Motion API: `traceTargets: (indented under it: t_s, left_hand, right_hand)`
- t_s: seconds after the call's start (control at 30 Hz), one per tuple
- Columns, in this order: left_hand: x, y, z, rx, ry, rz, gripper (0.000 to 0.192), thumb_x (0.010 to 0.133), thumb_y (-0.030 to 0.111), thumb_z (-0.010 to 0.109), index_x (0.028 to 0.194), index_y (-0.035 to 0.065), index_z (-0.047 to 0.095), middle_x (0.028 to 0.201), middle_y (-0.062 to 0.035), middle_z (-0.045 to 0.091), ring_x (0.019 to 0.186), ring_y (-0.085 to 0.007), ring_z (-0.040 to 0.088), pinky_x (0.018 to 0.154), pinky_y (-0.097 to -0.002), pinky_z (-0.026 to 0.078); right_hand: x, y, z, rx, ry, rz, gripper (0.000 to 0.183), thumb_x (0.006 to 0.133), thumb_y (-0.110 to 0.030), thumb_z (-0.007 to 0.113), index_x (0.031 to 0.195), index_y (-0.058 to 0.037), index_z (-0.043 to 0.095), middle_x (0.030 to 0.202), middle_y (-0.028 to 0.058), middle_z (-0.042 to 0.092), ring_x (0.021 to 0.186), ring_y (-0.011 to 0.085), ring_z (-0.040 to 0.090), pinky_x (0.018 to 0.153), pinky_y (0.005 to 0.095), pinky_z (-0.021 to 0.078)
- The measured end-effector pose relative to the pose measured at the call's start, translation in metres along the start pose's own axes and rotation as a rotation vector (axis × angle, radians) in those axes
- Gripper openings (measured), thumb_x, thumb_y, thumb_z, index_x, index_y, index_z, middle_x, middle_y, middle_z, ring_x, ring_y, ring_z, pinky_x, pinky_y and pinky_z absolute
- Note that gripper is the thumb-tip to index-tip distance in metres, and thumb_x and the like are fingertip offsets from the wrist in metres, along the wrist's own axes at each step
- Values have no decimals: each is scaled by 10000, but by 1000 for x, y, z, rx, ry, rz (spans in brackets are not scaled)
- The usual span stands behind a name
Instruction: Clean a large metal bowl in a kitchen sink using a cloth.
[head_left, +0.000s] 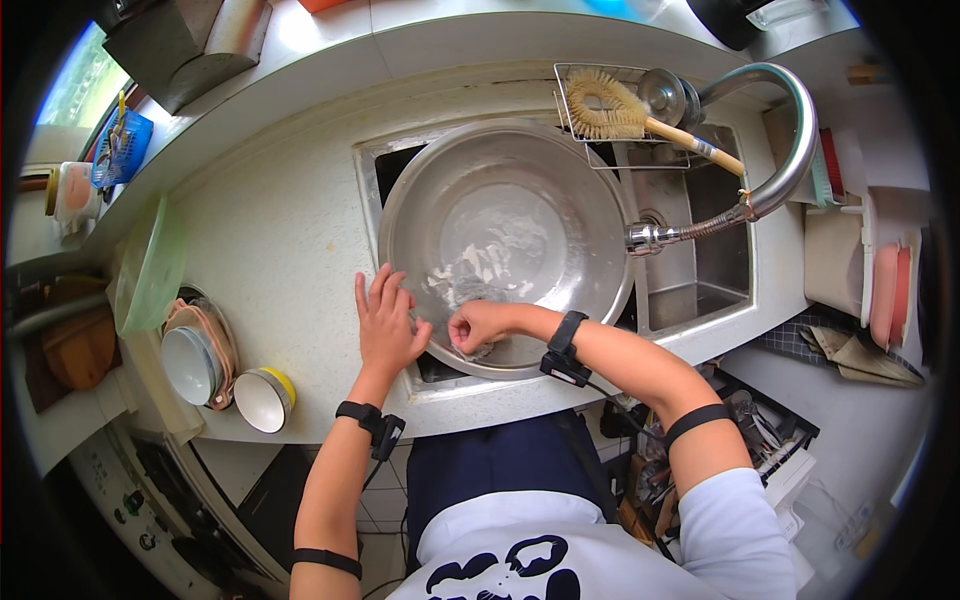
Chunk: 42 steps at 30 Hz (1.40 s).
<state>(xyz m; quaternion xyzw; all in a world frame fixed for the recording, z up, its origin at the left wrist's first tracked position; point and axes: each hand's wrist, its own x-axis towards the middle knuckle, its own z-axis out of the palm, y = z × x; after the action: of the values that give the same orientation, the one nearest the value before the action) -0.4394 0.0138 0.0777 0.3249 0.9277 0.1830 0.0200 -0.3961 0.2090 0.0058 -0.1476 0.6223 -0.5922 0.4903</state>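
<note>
A large round stainless steel basin (525, 165) sits over the left bowl of a sink, with whitish suds or wet streaks on its bottom. My right hand (484, 324) is curled around a grey scouring pad (480, 291) against the basin's near inner wall. Part of the pad shows below my fingers; the rest is hidden by the hand. At the basin's near left edge lies my left hand (388, 319), fingers spread and touching the rim, with its thumb closest to the pad.
A curved metal faucet (806, 142) arches over the right sink bowl (694, 300). A wire rack (562, 112) holds a bristle brush (607, 105) and metal lids. Leftward on the counter stand stacked bowls (187, 364), a yellow-rimmed bowl (262, 401) and a green translucent container (150, 270).
</note>
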Motion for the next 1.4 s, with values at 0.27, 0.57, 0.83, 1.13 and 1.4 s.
traceTargets:
  t_s: [0.27,0.57,0.83,1.13,1.4]
  left_hand:
    - [1,-2,-2,15,6,-9,210,605,179,587,740,57,482,1152,-127,503,1282,-285,337,1117,-551,136]
    - [2,0,-2,17,25,10,204,607,177,585,738,61,481,1154,-127,500,1278,-286,342,1110,-553,154]
    - [0,0,0,4,46,19,202,604,173,583,736,60,481,1148,-128,502,1273,-290,346,1106,-560,155]
    - [-2,-1,0,9,28,2,190,612,173,571,732,58,480,1152,-130,500,1277,-288,339,1109,-556,152]
    - [1,1,-2,18,34,9,193,614,176,572,734,55,482,1156,-130,499,1276,-288,340,1110,-553,154]
  right_hand:
    - [-14,-4,9,57,99,-16,113,709,-94,670,782,-39,603,652,-8,581,588,74,501,549,242,419]
    - [-20,41,-9,-337,241,136,23,677,-84,643,697,-73,649,639,56,635,591,195,591,552,323,456]
    - [-3,17,5,186,251,153,112,689,-109,701,766,-32,675,654,31,635,574,97,559,537,301,461]
    - [-11,6,13,360,339,211,33,666,-28,702,649,-15,677,528,39,578,442,113,516,426,261,409]
    - [-14,19,9,221,348,260,46,653,-68,718,652,-31,692,550,32,608,467,119,533,459,273,431]
